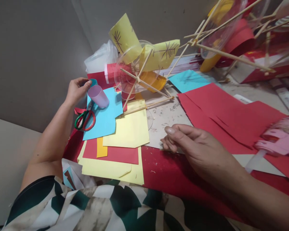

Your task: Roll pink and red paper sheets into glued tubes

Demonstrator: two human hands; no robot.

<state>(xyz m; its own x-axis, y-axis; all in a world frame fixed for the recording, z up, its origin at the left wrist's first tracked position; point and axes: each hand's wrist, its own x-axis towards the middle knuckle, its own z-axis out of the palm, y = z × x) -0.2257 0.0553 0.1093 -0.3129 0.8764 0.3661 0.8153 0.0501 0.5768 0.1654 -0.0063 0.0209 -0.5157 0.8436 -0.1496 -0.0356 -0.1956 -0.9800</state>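
At the far left, my left hand pinches the rim of a teal rolled tube or cup, mostly hidden behind a lilac cup. The lilac cup leans on blue paper sheets. Scissors with green and red handles lie just below. Over the table's front, my right hand is closed, thumb against the curled fingers; whatever they hold, if anything, is hidden. Beyond it stands a wooden stick frame with a clear plastic disc and yellow paper tubes marked with dark lines.
Yellow sheets and a red sheet are stacked at the front left. Large red sheets spread to the right, beside a pink glue gun. Another stick frame rises at the back right. A plastic bag sits by the wall.
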